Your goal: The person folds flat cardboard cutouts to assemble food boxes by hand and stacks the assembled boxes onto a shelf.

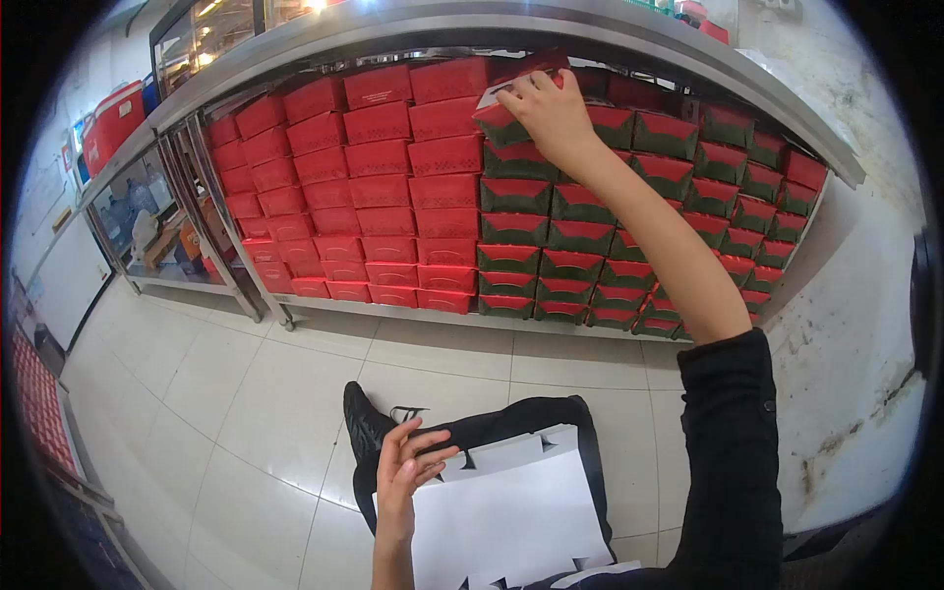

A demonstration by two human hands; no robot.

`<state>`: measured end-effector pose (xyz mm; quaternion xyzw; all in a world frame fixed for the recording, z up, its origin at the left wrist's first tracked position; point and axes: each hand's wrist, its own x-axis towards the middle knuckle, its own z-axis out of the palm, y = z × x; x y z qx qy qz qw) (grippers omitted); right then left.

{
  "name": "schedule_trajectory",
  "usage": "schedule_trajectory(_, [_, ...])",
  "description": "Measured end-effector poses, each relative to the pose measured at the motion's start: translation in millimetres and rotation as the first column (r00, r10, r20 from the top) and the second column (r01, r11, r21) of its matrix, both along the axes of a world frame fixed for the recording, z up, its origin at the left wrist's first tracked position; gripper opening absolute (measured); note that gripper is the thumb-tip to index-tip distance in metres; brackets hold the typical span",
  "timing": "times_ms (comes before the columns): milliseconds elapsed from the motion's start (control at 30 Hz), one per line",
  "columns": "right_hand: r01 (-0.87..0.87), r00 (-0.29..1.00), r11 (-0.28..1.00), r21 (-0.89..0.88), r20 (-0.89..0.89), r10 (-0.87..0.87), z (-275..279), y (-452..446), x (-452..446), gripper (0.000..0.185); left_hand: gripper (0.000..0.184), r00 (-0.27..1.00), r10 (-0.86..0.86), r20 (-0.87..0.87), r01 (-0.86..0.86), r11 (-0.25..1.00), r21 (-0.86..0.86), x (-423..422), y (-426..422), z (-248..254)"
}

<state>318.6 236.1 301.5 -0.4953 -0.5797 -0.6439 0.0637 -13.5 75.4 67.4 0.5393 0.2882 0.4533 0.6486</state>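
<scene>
My right hand (549, 113) reaches up to the top of the stacks with its fingers curled over a folded red carton (501, 120) that has a white and dark green end. The carton rests tilted at the top row, just under the steel tabletop. Over my lap, my left hand (401, 482) hangs with its fingers apart and holds nothing. Beside and below it, a flat white cardboard blank (511, 506) with notched edges lies across my legs.
Rows of red cartons (379, 157) and cartons with dark green ends (516, 228) fill the shelf under a steel table (393, 34). A stained wall (836, 393) stands close on the right. A black shoe (366, 423) rests on the tiled floor (246, 423).
</scene>
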Motion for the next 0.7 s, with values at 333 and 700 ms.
schedule_trajectory(333, [-0.148,0.978,0.944,-0.294,-0.184,0.096,19.5,-2.1,18.8,0.064,0.042,0.917,0.283,-0.282,-0.027,0.749,0.662,27.6,53.6,80.0])
schedule_trajectory(700, [-0.333,0.941,0.939,-0.088,-0.098,0.324,1.8,-11.9,40.5,0.070,0.096,0.782,0.617,0.086,-0.059,-0.065,0.996,233.4,231.7,224.0])
